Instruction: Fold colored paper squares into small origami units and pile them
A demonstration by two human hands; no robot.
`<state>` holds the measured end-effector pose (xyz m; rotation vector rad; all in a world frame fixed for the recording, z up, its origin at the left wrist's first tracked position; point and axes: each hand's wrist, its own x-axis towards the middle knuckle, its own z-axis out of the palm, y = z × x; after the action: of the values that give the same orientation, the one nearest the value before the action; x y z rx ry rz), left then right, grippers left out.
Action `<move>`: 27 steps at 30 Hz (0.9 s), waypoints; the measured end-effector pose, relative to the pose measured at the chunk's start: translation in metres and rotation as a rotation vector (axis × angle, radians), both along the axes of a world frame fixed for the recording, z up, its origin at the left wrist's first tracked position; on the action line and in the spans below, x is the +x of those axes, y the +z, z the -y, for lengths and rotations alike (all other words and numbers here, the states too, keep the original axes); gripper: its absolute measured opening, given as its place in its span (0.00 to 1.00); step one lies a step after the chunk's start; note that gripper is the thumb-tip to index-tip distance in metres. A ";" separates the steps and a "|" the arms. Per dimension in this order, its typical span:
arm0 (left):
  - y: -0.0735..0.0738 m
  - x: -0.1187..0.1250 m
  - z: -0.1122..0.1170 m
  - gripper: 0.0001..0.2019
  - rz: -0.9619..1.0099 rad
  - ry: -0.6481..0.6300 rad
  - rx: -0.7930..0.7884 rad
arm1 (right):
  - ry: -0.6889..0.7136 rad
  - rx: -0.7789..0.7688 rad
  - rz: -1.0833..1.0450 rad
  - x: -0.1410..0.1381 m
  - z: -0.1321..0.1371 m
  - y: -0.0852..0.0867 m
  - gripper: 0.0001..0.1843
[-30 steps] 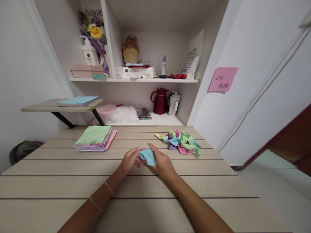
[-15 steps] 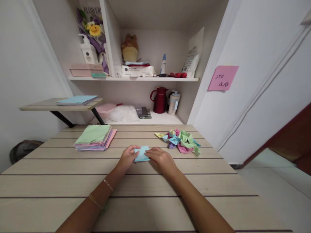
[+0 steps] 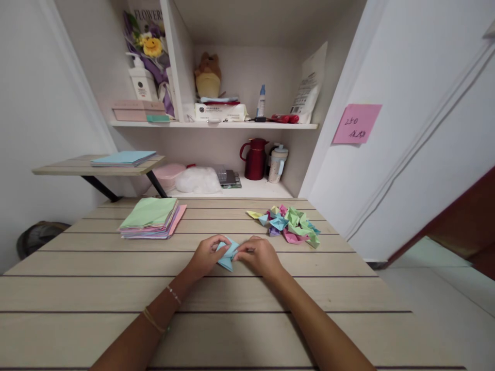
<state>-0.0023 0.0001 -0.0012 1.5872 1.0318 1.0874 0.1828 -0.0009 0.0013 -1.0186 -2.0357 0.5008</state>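
Observation:
A small folded piece of light blue paper [image 3: 227, 263] is between my hands, over the middle of the wooden table [image 3: 216, 330]. My left hand [image 3: 205, 256] grips its left side, thumb on top. On the right, my right hand [image 3: 260, 253] pinches the paper's right edge between thumb and fingertips. Part of the paper is hidden by my fingers. Beyond my right hand lies a pile of folded paper boats [image 3: 296, 224] in green, blue, pink, yellow and purple. Up to the left sits a stack of square coloured paper [image 3: 149, 216], light green on top.
A small raised shelf [image 3: 69, 164] at the left carries blue paper sheets [image 3: 124, 157]. Behind the table, a white cabinet holds a dark red jug [image 3: 254, 161], a tumbler [image 3: 277, 165] and a plastic bag [image 3: 198, 180]. A pink note [image 3: 357, 123] is stuck on the right wall.
The blue paper has gone from a flat rectangle to an angled shape with a point towards me. Both hands have shifted slightly nearer to me, and my right fingers now pinch its edge.

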 end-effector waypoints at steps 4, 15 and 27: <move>0.003 -0.001 -0.002 0.12 -0.024 0.075 0.001 | 0.074 -0.124 -0.172 0.000 -0.004 0.002 0.08; 0.007 -0.002 0.002 0.18 0.094 -0.063 -0.166 | 0.058 0.019 -0.192 -0.001 -0.003 0.007 0.07; 0.003 0.001 0.005 0.16 0.116 -0.156 -0.218 | -0.015 0.081 -0.200 -0.008 0.005 0.006 0.08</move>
<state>-0.0009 -0.0045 0.0017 1.3890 0.9009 0.9173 0.1750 -0.0059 0.0075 -0.8975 -1.8548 0.4880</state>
